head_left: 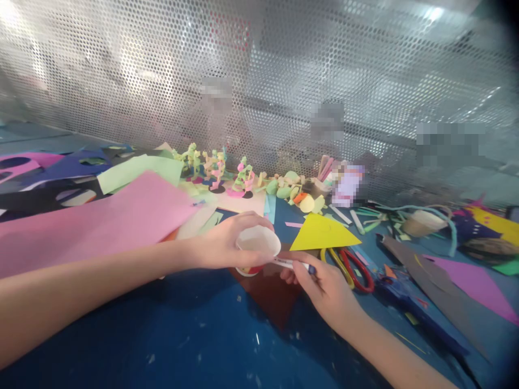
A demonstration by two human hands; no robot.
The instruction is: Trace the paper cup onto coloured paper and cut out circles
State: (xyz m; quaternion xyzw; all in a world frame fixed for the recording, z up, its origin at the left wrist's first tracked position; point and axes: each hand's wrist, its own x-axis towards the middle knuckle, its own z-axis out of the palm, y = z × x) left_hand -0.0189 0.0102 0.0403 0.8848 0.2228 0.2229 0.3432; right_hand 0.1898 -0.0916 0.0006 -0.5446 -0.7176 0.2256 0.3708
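Note:
My left hand (221,243) is wrapped round a small white paper cup (259,241) with a red base, held on its side over a dark brown sheet of paper (275,300) on the blue table (194,335). My right hand (324,286) pinches a white pen (290,264) with a blue end, its tip against the cup's lower edge. Both hands meet at the middle of the view.
A large pink sheet (101,221) lies at left, a yellow paper triangle (322,233) and red and yellow scissors (348,267) right of the cup. A blue glue gun (405,297), grey and purple paper (466,281), paper figures (219,170) and scraps lie before a perforated metal screen (284,81).

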